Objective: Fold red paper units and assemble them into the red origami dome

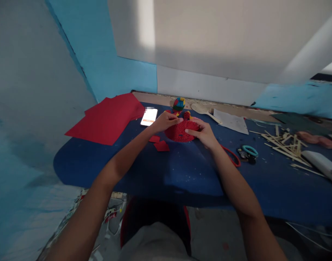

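A rounded red textured piece [179,133] lies on the blue table between my hands. My left hand [166,122] reaches over its left upper side, with thumb and fingers pinched together at its top; whatever is between the fingertips is too small to make out. On the right side, my right hand [204,132] grips the red piece, its thumb on the front and fingers over the top. Just behind stands a multicoloured rounded object [179,104] in blue, yellow, red and green. Small red paper pieces [162,146] lie beside the red piece, below my left wrist.
Red sheets [108,117] and a lit phone [149,117] lie left. Behind are a pale spoon-like object [205,111] and a white sheet [231,121]. Red-handled scissors [233,157], a turquoise ring [249,150], thin sticks [288,145] and a white tube [320,165] lie right.
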Demonstrator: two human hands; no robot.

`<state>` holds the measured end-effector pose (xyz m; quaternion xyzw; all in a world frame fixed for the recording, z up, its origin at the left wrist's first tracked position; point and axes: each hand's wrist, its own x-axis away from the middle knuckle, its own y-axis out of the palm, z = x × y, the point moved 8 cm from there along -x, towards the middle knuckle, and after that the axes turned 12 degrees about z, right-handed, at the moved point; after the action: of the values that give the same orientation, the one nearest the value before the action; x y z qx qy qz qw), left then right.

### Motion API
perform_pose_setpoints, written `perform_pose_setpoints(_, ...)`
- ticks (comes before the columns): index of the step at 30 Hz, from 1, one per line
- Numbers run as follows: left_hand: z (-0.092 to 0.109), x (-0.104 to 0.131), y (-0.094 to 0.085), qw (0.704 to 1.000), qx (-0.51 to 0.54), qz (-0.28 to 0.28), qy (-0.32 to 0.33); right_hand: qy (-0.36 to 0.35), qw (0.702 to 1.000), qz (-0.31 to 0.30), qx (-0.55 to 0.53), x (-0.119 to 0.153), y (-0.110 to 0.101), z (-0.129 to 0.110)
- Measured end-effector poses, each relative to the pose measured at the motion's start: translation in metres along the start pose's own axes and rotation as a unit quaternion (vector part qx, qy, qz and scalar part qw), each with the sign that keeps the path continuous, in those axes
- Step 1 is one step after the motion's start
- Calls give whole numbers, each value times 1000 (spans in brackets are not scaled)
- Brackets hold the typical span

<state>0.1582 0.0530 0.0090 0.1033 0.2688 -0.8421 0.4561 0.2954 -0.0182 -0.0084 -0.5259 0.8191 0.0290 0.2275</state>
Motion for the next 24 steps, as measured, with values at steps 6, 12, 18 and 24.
perform_pose_setpoints(6,0,-1,1,1000,7,-15,7,-5,1000,6,11,-1,-1,1)
perform_pose_setpoints(12,2,0,1,1000,15,-18,2,-2,1000,1,10,-2,-2,7)
perform_pose_setpoints(18,3,0,1,1000,20,-18,2,11,1000,-9,-3,-2,0,11)
perform_pose_setpoints(24,3,0,3,999,16,-31,5,16,1000,-6,8,-1,0,9)
